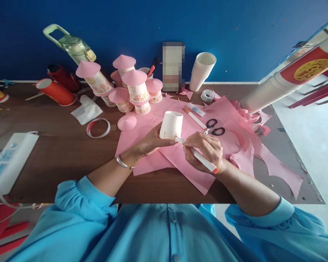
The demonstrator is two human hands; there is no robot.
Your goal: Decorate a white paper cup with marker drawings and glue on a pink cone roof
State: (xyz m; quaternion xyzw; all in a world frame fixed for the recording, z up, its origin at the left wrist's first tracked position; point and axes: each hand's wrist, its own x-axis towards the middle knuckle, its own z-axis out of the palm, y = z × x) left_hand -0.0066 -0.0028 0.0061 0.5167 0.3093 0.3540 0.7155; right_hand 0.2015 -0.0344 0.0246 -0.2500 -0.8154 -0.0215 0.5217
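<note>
My left hand [150, 141] is closed around a white paper cup [171, 123], held tilted above the pink paper. Small orange marks show low on the cup's side. A white marker [203, 160] with an orange end is gripped in my right hand [203, 148]. Its tip meets the cup near the marks. Under both hands lie overlapping sheets of pink paper [146, 163]. Just beyond my right hand are black-handled scissors [211, 127] and another white marker [195, 119]. Paper-cup towers [138, 89] with pink cone roofs and drawn flowers stand behind, to the left.
A stack of white cups [202, 72] leans near the blue wall, beside a tape roll [207, 95]. Taller stacked cups [273, 89] rise at the right edge. A tape ring [98, 128], red cup [56, 92], green bottle [73, 47] and power strip [15, 160] are leftward.
</note>
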